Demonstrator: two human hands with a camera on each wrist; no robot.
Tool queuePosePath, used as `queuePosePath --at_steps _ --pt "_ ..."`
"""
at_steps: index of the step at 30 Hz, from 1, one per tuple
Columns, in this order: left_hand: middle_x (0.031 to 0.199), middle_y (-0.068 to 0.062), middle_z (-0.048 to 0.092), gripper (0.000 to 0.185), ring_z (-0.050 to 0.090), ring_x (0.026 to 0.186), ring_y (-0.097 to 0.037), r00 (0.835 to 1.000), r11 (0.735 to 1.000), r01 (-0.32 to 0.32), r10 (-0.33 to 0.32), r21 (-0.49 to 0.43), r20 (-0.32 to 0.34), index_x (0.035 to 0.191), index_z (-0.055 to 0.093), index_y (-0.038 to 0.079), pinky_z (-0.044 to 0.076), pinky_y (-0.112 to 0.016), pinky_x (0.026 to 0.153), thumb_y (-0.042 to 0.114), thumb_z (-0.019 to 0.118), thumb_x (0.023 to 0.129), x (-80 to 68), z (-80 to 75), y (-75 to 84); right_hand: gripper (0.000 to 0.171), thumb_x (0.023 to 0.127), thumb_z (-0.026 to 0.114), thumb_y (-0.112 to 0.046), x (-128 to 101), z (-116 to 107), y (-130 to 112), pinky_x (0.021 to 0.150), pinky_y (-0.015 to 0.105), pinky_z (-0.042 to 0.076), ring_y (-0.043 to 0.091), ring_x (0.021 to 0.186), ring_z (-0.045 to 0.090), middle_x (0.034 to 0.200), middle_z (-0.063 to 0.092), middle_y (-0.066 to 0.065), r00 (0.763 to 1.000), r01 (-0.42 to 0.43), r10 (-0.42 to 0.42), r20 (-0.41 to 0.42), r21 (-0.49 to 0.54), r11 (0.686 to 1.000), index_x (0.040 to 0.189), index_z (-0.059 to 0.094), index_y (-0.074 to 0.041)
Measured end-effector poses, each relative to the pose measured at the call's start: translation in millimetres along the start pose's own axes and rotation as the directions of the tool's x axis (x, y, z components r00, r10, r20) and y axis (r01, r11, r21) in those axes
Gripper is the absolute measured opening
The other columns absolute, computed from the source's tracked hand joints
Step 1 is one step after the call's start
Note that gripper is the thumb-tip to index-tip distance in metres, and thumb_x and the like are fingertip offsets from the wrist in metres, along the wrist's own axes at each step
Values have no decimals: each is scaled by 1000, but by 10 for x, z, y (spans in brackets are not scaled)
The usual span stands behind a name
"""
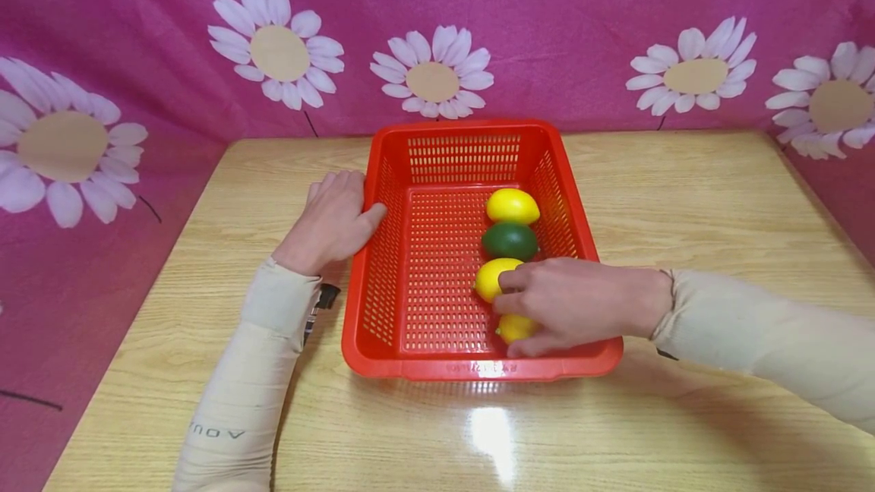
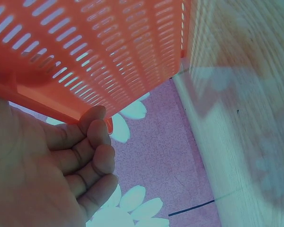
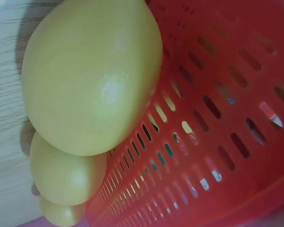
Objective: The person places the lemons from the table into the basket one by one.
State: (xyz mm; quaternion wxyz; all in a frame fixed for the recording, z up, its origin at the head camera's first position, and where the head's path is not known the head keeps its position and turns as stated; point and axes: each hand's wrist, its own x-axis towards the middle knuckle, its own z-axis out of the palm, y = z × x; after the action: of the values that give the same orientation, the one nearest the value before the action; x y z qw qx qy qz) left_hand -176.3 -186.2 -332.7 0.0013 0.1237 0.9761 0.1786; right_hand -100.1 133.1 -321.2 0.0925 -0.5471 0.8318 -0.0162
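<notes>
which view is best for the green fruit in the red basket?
Head view: the green fruit sits whole, in the row of yellow lemons inside the red basket. Left wrist shows only the basket's wall; right wrist shows only yellow lemons and basket.

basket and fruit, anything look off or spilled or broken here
Nothing stands out. The red basket sits flat on the wooden table, intact. Three lemons and a lime lie in a row along its right side. The left hand rests against its left wall; the right hand grips the nearest lemon.
</notes>
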Motion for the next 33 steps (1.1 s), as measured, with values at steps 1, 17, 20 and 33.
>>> queuePosePath --at_steps 1,17,20,33 --pt "97 -12 55 31 47 100 -31 1000 1000 1 -1 0 1 104 54 3 33 -42 88 32 46 98 2 0 1 30 90 75 -47 -1 3 -2 70 19 50 5 82 50 91 57 -6 1000 -2 2 1 -8 1000 101 68 -19" --pt "97 -12 55 32 47 99 -31 1000 1000 9 -9 -3 3 106 55 3 32 -41 86 33 46 99 7 1 7 37 95 69 -49 6 -23 -3 81 24 55 8 89 56 107 63 -3 990 -36 33 134 17 999 116 69 -20" --pt "98 -12 55 32 47 100 -31 1000 1000 7 -7 -5 3 106 55 3 32 -42 87 33 46 99 5 3 5 36 96 68 -49 2 -22 2 80 25 55 8 88 56 107 62 -3 990 -27 26 138 12 1000 116 69 -20" --pt "97 -12 55 31 47 100 -31 1000 1000 7 -7 -5 6 104 54 4 32 -41 86 32 45 98 -1 -3 4 36 95 70 -44 -18 -50 6 86 29 56 9 92 57 108 62 -5 987 -17 16 160 7 1000 122 68 -20"
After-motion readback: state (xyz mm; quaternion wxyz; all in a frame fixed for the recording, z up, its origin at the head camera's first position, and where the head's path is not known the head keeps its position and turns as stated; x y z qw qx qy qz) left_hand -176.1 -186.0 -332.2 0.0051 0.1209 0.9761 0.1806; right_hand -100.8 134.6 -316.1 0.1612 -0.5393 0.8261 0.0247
